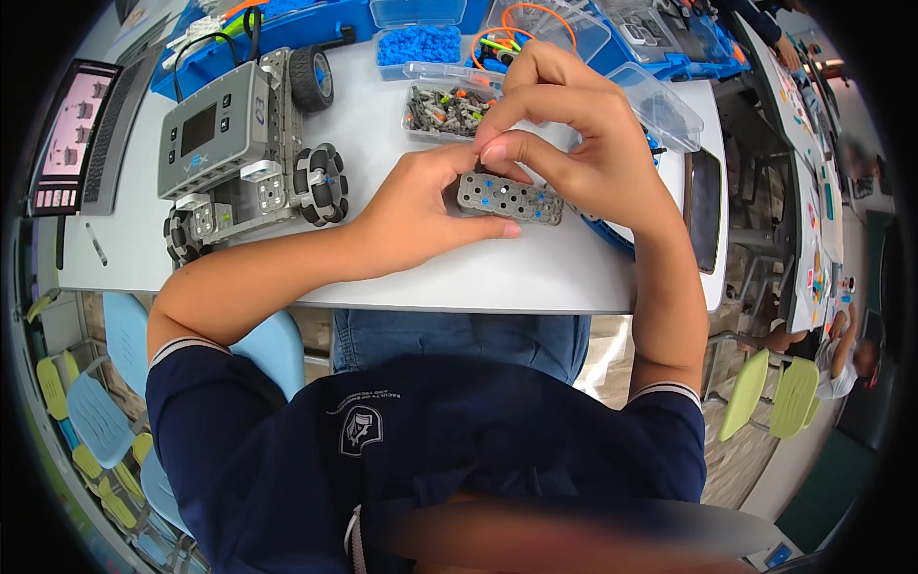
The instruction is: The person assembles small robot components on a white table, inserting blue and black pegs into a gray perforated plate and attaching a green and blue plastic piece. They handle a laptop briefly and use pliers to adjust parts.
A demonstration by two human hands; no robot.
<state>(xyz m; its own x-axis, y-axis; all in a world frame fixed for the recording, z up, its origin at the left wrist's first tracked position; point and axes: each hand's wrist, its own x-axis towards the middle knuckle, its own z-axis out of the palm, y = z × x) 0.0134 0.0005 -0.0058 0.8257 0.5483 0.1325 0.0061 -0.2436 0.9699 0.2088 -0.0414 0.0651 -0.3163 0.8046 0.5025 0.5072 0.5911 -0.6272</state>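
Both hands, left hand [411, 206] and right hand [574, 143], clamp a grey holed plate [510, 199] over the white table [430, 273], bare toward its near edge, a wheeled robot [249, 143] to the left.

The person wore a navy short-sleeved polo shirt [430, 450] with white-striped sleeve cuffs, a small crest on the chest, and blue jeans [459, 340].

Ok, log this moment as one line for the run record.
left hand holds grey perforated plate | right hand pinches at plate top | wheeled robot left, untouched
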